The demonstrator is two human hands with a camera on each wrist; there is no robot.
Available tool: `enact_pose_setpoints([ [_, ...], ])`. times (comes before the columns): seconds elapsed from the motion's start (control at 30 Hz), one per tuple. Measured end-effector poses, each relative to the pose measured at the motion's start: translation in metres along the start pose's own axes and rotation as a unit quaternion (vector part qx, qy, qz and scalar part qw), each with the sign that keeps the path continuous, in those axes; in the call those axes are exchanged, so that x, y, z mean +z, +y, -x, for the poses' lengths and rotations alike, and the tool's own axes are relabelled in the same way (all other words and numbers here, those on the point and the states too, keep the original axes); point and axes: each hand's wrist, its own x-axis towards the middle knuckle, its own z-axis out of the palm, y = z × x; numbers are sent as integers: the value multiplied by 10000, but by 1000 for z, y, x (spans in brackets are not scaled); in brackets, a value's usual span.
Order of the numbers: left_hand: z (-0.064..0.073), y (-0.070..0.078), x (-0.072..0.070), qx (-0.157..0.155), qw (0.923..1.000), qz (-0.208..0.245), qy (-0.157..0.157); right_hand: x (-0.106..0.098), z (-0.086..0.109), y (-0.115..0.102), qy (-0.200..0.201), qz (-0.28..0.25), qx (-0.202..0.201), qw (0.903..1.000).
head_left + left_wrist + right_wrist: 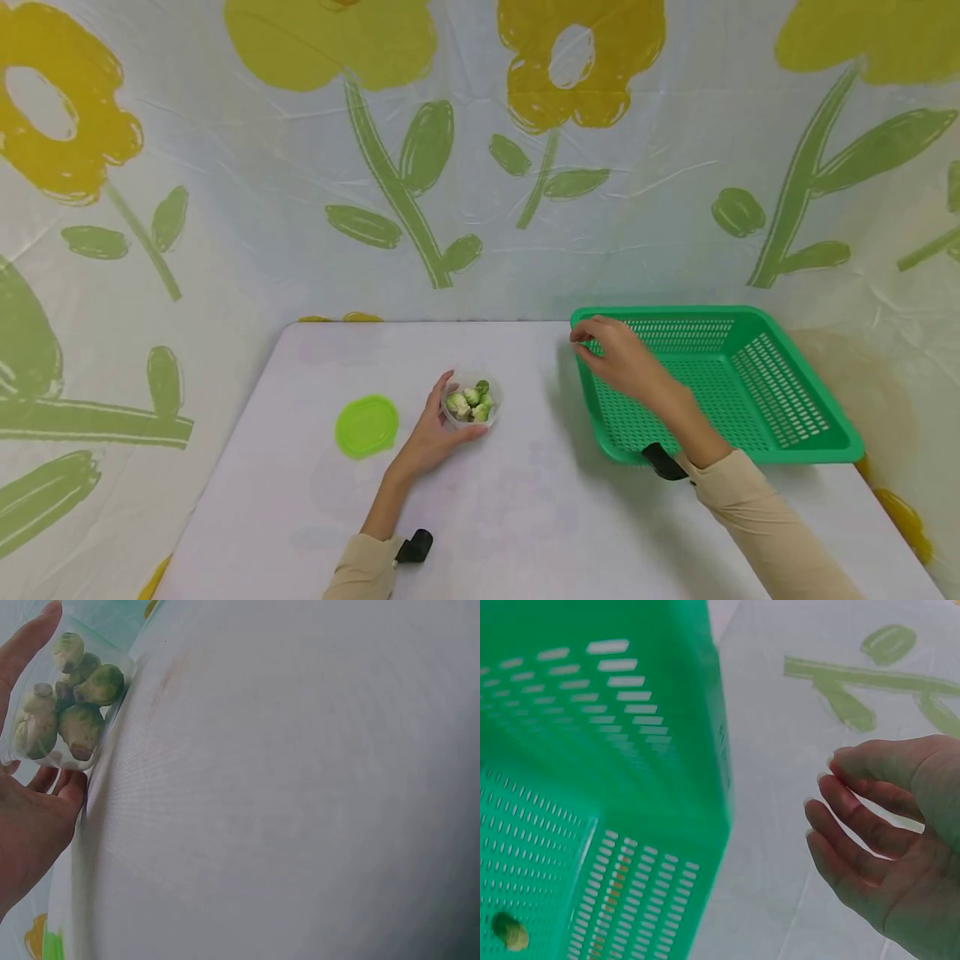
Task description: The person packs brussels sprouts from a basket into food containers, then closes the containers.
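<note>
My left hand [435, 435] holds a small clear plastic container [491, 412], thumb on the near side and fingers round the far left. Several Brussels sprouts [471, 398] lie in it; the left wrist view shows these sprouts [81, 729] through its clear wall. My right hand [617, 357] is raised over the left rim of a green plastic basket [813, 392]. In the right wrist view its fingers [847, 851] are loosely bent, with nothing between them. One Brussels sprout [511, 931] sits inside the basket there; in the head view the right hand and forearm hide it.
A bright green lid [366, 426] lies flat on the white table [510, 517], left of the container. The basket takes up the table's back right part. Behind the table hangs a flower-printed cloth [637, 233].
</note>
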Motion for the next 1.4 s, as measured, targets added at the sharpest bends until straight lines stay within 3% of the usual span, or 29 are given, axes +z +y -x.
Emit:
enact_pose_setpoints([
  [0.47, 0, -1, 0, 25, 10000, 60, -32, -15, 8, 33, -248, 115, 25, 9996],
  [0.9, -1, 1, 0, 33, 9999, -74, -101, -20, 11, 71, -814, 235, -136, 9963],
  [1.4, -1, 1, -2, 33, 9999, -74, -103, -28, 8, 97, -1627, 55, -328, 9861],
])
